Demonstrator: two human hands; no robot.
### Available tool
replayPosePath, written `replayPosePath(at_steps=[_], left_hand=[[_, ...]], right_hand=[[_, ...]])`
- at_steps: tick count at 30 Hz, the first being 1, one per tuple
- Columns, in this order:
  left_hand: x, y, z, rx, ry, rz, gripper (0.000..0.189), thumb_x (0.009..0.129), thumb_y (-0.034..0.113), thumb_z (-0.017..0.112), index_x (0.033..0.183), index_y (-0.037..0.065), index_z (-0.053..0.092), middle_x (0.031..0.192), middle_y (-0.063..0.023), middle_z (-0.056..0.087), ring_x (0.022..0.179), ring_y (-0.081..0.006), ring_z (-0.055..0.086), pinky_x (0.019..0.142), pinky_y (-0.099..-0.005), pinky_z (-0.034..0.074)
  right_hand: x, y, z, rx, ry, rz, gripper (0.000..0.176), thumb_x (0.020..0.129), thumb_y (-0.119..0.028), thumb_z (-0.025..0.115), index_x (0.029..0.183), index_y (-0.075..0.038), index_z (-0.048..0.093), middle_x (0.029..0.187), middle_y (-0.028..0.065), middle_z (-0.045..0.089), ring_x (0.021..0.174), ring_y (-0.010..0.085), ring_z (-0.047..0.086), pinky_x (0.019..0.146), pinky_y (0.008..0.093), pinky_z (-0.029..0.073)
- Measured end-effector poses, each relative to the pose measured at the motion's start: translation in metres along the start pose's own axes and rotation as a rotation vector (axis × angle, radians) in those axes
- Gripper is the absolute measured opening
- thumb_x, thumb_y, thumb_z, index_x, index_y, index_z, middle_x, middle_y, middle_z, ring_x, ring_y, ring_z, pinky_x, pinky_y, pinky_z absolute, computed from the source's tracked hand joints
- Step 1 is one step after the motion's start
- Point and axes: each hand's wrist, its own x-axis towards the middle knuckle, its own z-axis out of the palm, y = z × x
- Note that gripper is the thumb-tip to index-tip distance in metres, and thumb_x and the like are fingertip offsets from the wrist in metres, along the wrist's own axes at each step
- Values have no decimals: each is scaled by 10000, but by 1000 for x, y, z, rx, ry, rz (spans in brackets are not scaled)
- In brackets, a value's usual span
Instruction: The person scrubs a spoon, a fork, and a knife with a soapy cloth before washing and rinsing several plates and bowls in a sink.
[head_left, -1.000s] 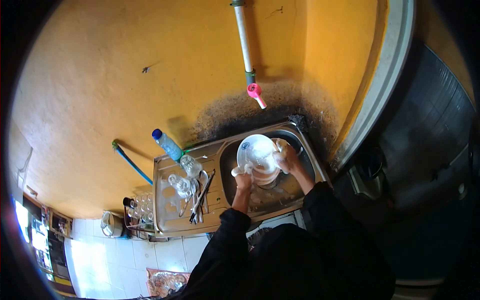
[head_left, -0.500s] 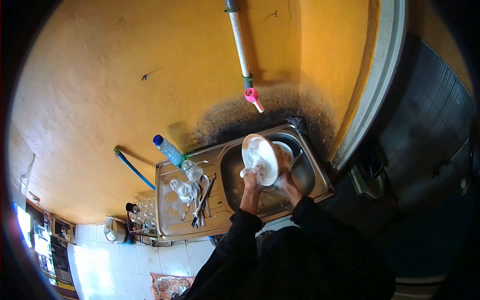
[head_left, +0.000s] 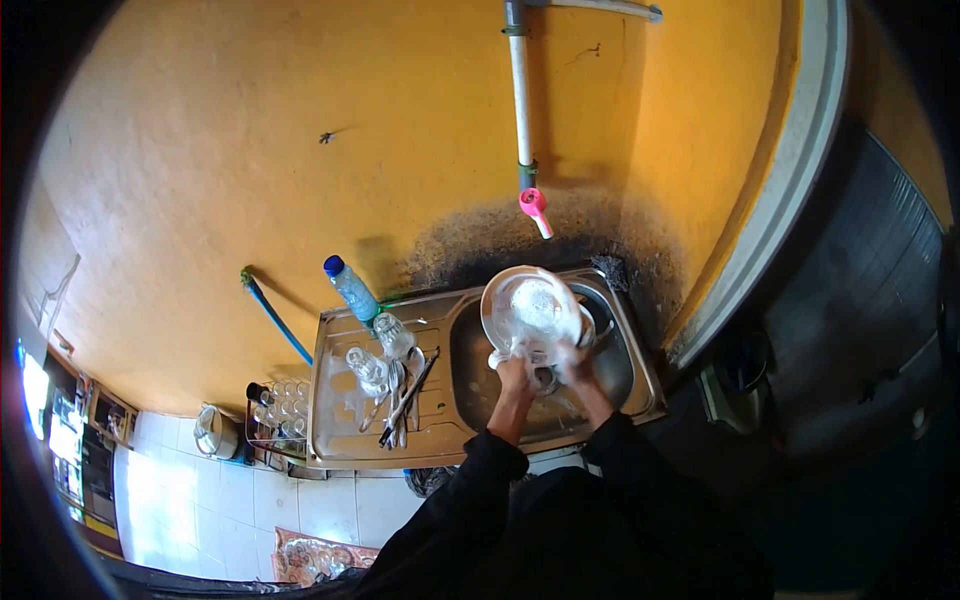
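A wide, light-coloured bowl is tilted toward me over the sink basin, with white suds across its inside. My left hand is closed on the bowl's lower left rim, with something white and foamy by its fingers. At the lower right rim is my right hand, its fingers smeared by motion and foam around it. Between the hands, under the rim, a round shiny shape shows that I cannot make out. Behind the bowl, part of another white dish is visible in the steel sink.
On the drainboard stand two clear glasses beside several spoons and other cutlery. A blue-capped bottle stands at the back edge. Above hangs a pink tap. A dark scourer lies at the sink's back corner.
The bowl has turned so its sudsy inside faces me more. My right hand has shifted from the bowl's right side down to its lower rim. The camera view has moved slightly.
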Motion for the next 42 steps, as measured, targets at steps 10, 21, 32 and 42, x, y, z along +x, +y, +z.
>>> replayPosePath(at_steps=[10, 21, 32, 42], left_hand=[[12, 29, -18, 360, -440, 379, 212, 773, 251, 448, 725, 48, 484, 698, 4, 432, 617, -84, 412, 513, -217, 352], [22, 21, 3, 446, -278, 460, 441, 771, 256, 399, 1130, 13, 318, 1037, -107, 434, 942, -175, 422, 796, -273, 340], [28, 19, -57, 304, -427, 220, 403, 792, 298, 397, 1060, -3, 372, 969, -92, 467, 849, -176, 479, 723, -267, 406], [-8, 58, -19, 141, -353, 102, 344, 808, 253, 369, 1073, 34, 366, 975, -103, 457, 829, -201, 490, 686, -300, 427]], right_hand=[[66, -77, -7, -768, 39, -739, 110, 668, -48, 474, 756, -1, 523, 734, 136, 540, 705, 322, 512, 665, 346, 404], [1, -3, -15, -1179, -973, -504, 200, 560, -168, 552, 675, -7, 527, 599, 169, 523, 577, 297, 529, 549, 365, 428], [3, -32, -7, -1231, -1070, -711, 92, 597, -114, 514, 605, -30, 550, 600, 112, 552, 579, 226, 558, 530, 335, 462], [23, -43, -11, -1285, -1198, -582, 103, 633, -103, 484, 618, -30, 555, 635, 109, 563, 596, 212, 567, 537, 320, 461]])
